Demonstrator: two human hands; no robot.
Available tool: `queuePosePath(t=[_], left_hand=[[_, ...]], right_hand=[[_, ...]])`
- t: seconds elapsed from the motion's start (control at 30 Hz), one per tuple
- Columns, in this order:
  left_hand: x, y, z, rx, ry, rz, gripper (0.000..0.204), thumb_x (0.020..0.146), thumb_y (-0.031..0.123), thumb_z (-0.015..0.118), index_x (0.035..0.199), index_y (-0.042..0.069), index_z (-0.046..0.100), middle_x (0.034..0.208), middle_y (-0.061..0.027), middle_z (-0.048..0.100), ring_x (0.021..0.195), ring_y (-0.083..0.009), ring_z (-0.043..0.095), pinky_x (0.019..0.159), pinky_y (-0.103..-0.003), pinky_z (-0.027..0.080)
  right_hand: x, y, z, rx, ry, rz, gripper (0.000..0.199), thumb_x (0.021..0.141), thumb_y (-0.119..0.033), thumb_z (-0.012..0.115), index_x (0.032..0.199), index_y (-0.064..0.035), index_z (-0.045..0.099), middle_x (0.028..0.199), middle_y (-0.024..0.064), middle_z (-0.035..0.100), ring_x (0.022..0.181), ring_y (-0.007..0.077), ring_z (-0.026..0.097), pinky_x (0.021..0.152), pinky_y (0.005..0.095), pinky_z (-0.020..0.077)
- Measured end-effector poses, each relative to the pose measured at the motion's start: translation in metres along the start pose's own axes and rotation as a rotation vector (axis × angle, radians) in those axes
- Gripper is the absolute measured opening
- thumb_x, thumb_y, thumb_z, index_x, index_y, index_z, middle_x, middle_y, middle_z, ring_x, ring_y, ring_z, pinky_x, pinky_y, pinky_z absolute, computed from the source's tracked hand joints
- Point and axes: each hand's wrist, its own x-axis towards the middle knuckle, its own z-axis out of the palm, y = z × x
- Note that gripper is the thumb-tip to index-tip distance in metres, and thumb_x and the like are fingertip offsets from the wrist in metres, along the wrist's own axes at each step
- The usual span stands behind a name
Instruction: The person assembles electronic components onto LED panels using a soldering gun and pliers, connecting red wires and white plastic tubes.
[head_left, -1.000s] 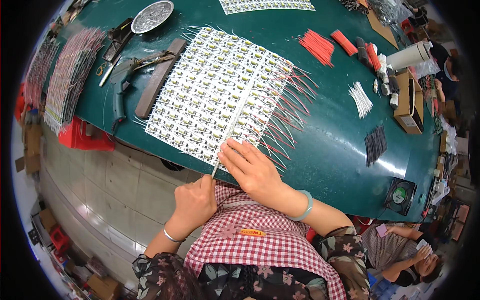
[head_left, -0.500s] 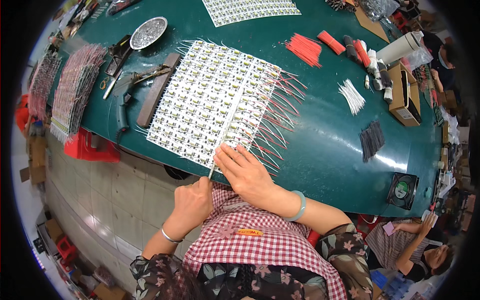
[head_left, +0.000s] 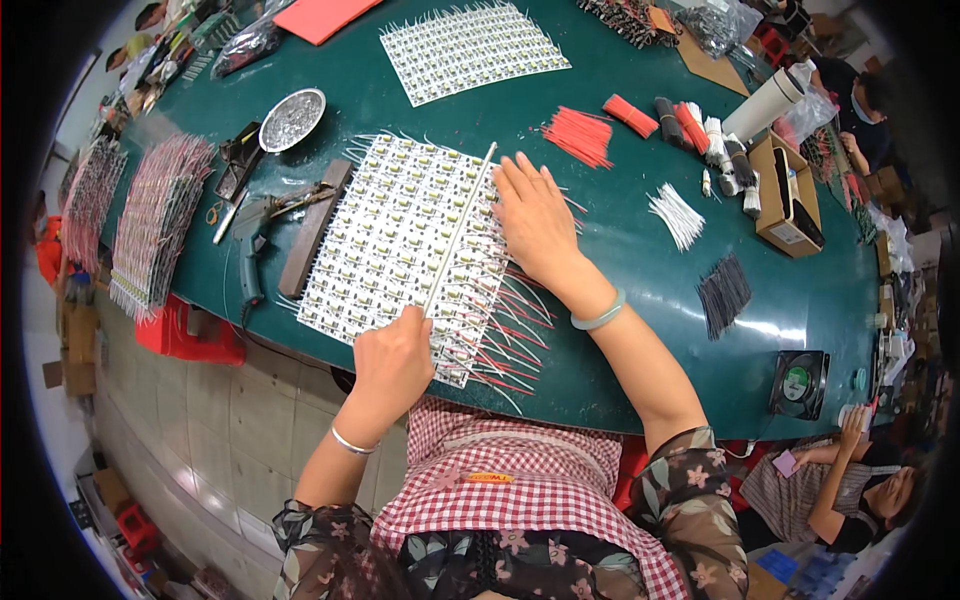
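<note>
A white circuit board panel (head_left: 375,215), filled with rows of small yellow-green parts, lies on the green table in front of me. A thin whitish rod (head_left: 458,228) runs lengthwise over the panel. My left hand (head_left: 395,355) is closed in a fist around the rod's near end, at the panel's near side. At the far right corner, my right hand (head_left: 535,215) lies flat with its fingers stretched out, beside the rod's far end. Red and white wires (head_left: 510,325) stick out along the panel's right edge, partly beneath my right hand.
Left of the panel are a dark bar (head_left: 312,235), a soldering gun (head_left: 252,250) and a round metal dish (head_left: 293,120). Wired boards (head_left: 160,225) stand at far left. Another panel (head_left: 475,55) lies beyond. Red wires (head_left: 578,137), black wires (head_left: 723,295) and a small fan (head_left: 800,384) are at right.
My right hand has slid from the panel's near edge to its far right corner. My left hand has moved forward over the panel with the rod, which now shows along its length.
</note>
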Motion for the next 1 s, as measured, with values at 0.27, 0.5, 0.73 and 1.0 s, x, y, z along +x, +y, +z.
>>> queuePosePath(t=[0.27,0.5,0.73,1.0], left_hand=[[0.032,-0.001,0.012,0.078,-0.112,-0.004,0.018,0.093,0.014,0.061,0.081,0.003,0.054,0.055,-0.0168,0.059,0.048,-0.0362,0.060,0.047,-0.045,0.045],[0.048,-0.002,0.007,0.110,-0.277,0.057,0.008,0.076,0.002,0.060,0.077,0.000,0.053,0.055,-0.0184,0.059,0.050,-0.0366,0.061,0.048,-0.046,0.046],[0.048,-0.003,0.002,0.086,-0.307,0.009,0.009,0.081,0.005,0.061,0.078,-0.001,0.055,0.058,-0.0210,0.060,0.053,-0.0391,0.061,0.050,-0.048,0.047],[0.010,-0.026,-0.043,-0.040,0.117,-0.258,0.011,0.093,0.011,0.062,0.088,0.002,0.061,0.063,-0.0212,0.058,0.058,-0.0403,0.060,0.053,-0.045,0.044]], right_hand=[[-0.009,0.002,0.006,0.081,-0.065,0.120,0.050,0.095,-0.027,0.060,0.133,0.0065,0.054,0.141,0.0193,0.052,0.135,0.0363,0.045,0.113,0.0461,0.0369],[-0.007,0.007,0.006,0.088,-0.070,0.125,0.050,0.094,-0.024,0.061,0.133,0.0066,0.054,0.142,0.0195,0.052,0.136,0.0363,0.044,0.112,0.0459,0.0377],[0.007,0.001,-0.004,0.129,-0.011,0.124,0.055,0.094,-0.024,0.061,0.139,0.0049,0.049,0.148,0.0183,0.046,0.141,0.0344,0.039,0.115,0.0484,0.0321],[0.003,-0.002,0.012,0.185,-0.185,0.167,0.064,0.096,-0.037,0.057,0.145,0.0018,0.042,0.155,0.0169,0.037,0.146,0.0316,0.031,0.120,0.0480,0.0220]])
